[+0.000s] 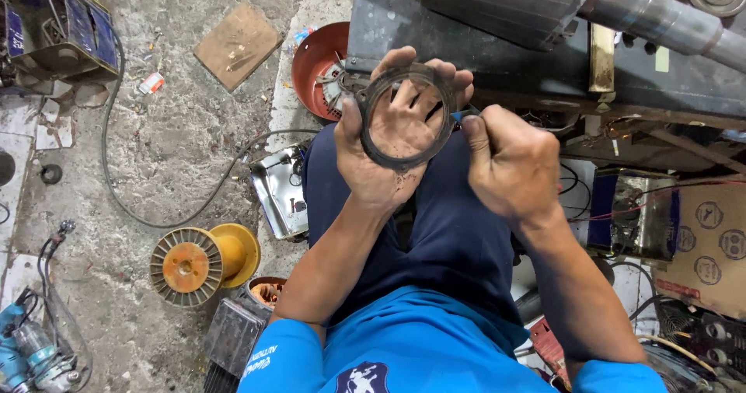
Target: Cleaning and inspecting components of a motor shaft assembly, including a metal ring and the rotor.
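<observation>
My left hand (392, 140) is held palm up above my knee, and a thin dark metal ring (373, 90) lies across its palm and fingers, held by the thumb at the left. My right hand (509, 164) is closed in a fist just right of the ring, pinching a small blue-handled tool (466, 114) whose tip touches the ring's right edge. Both hands are grimy. The dark workbench (466, 59) lies just beyond them, with a large grey cylindrical motor part (505, 4) and its shaft (660, 20) on top.
A red bowl with parts (315, 62) stands on the concrete floor by the bench. A yellow wire spool (202, 261), a metal tray (280, 191), a black cable (155, 214), a cardboard piece (237, 45) and a blue-cased box (58, 31) lie left. Cardboard boxes (703, 245) are at right.
</observation>
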